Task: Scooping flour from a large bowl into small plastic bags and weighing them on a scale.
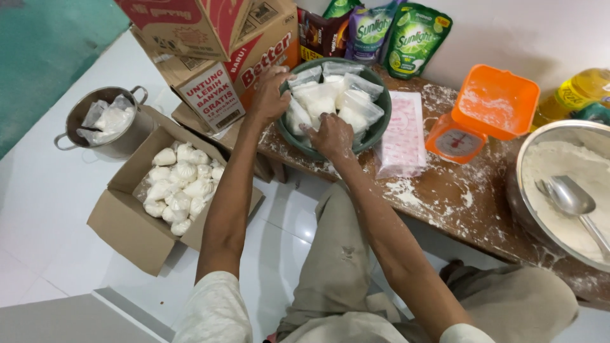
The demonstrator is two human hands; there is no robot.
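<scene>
Flour-dusted brown wooden worktop [445, 197] runs across your right side. On it, far right, large steel mixing bowl [537, 159] well filled with white flour, a steel spoon [572, 200] lying in it: plenty left to portion, by the look of it.

On the floor to your left, open brown cardboard box [127, 222] holds a heap of tied, rounded white flour bags [181, 190], roughly half the box floor covered. That reads as the finished lot, with room for more.

Centre, round dark green bowl [375, 127] at the worktop edge, piled with flat clear plastic packets of flour [330, 95], apparently filled and not yet tied.

Orange kitchen scale [489, 111] with its square tray stands between the two bowls, tray dusted but carrying nothing.

Steel pot with side handles [86, 124] on the floor holds a few loose clear bags.

Your left hand [270, 95] is closed around a packet at the green bowl's near-left rim. Your right hand [332, 134] has its fingers curled down among the packets; whether it grips one, you cannot tell.
</scene>
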